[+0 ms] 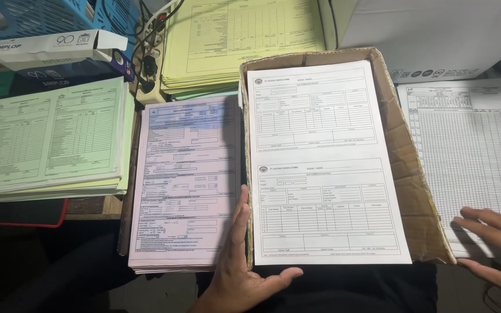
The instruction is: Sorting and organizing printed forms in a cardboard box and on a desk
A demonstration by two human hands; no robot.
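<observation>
Left hand (240,264), fingers flat and together against the cardboard box (414,191), should press evenly; right hand (497,246), seemingly spread, rests on the gridded sheet (471,156).

left hand (240,268): open, palm side-on, fingers straight and together pointing up-frame, thumb splayed right
right hand (497,246): open, palm down, fingers spread pointing left, entering from the right edge
grip: neither hand closed

A sheet of forms (326,162) lies in the cardboard box (418,191). Left of the box lies a form stack (184,185); further left, another stack (53,139). Behind them lies a third stack (239,40). Right of the box lies a grid sheet (471,150).
</observation>
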